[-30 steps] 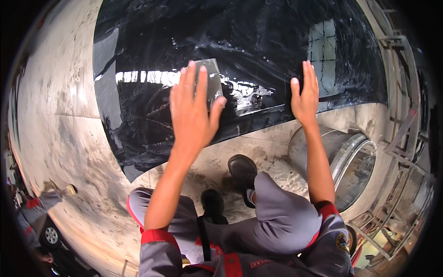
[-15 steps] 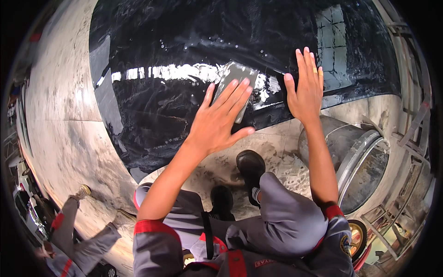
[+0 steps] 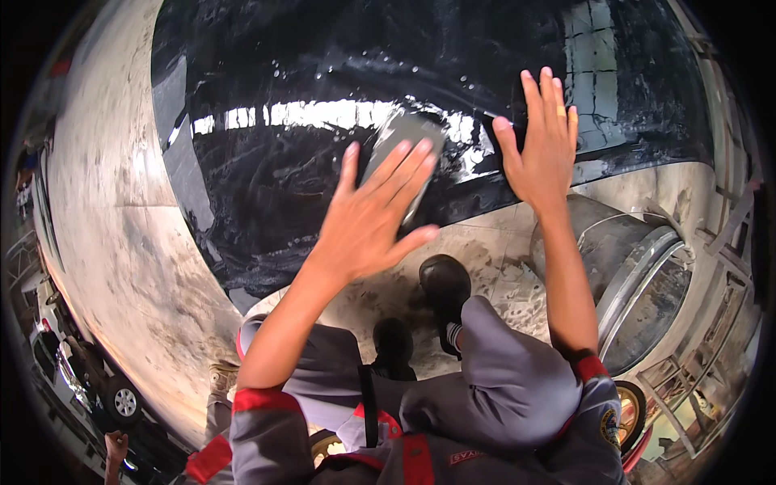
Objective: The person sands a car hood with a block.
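Observation:
A large glossy black panel (image 3: pixel 267 178) with wet streaks and reflections fills the upper middle. My left hand (image 3: pixel 372 210) lies flat on a grey rectangular pad (image 3: pixel 402 128), fingers extended over it and thumb out toward the panel's near edge. The pad's underside is hidden. My right hand (image 3: pixel 540 158) is open on the panel to the right of the pad, palm down with fingers stretched upward and a yellow ring or band on a finger.
A grey metal drum (image 3: pixel 602 267) lies below the panel's right part. Metal frames (image 3: pixel 715 271) line the right edge. My black shoes (image 3: pixel 443 279) are below the panel. Vehicles (image 3: pixel 97 388) and a co-worker's arm (image 3: pixel 115 453) and leg show at lower left, a yellow-rimmed wheel (image 3: pixel 629 408) at lower right.
My left hand and the pad have moved right from one second ago. My right hand has slid upward on the panel. The co-worker at lower left has shifted position.

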Tool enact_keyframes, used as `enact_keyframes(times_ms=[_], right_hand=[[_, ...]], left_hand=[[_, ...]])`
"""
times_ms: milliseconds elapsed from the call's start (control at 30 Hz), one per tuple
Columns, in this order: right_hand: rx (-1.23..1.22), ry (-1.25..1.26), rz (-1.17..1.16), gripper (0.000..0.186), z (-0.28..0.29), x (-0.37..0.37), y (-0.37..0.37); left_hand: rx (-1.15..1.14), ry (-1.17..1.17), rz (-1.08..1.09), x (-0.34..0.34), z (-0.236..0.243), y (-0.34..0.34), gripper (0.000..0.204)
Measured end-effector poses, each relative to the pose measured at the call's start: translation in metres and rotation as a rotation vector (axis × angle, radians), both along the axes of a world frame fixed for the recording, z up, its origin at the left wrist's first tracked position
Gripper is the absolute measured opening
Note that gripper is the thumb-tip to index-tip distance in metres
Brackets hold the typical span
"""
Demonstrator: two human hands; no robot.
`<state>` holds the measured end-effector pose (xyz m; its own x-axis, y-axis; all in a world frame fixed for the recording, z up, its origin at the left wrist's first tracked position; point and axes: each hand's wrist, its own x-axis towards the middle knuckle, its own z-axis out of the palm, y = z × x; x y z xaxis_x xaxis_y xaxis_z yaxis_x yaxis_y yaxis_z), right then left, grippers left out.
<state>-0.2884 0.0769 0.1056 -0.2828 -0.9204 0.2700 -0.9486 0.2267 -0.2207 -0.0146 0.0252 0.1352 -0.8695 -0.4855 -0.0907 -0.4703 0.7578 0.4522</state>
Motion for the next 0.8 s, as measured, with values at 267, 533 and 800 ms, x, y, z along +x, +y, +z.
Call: enact_keyframes(times_ms=[267,533,800], right_hand=[[-0.014,0.016,-0.001,0.070,-0.004,0.001,-0.001],[0.008,0.000,-0.029,0.071,-0.002,0.002,-0.003],[0.007,-0.008,-0.017,0.073,0.000,0.004,-0.005]], left_hand=[[0.010,-0.009,0.036,0.005,-0.011,0.009,0.080],[0.106,-0.072,0.060,0.007,-0.003,0.018,0.079],[0.121,-0.197,0.087,0.012,-0.013,0.021,0.087]])
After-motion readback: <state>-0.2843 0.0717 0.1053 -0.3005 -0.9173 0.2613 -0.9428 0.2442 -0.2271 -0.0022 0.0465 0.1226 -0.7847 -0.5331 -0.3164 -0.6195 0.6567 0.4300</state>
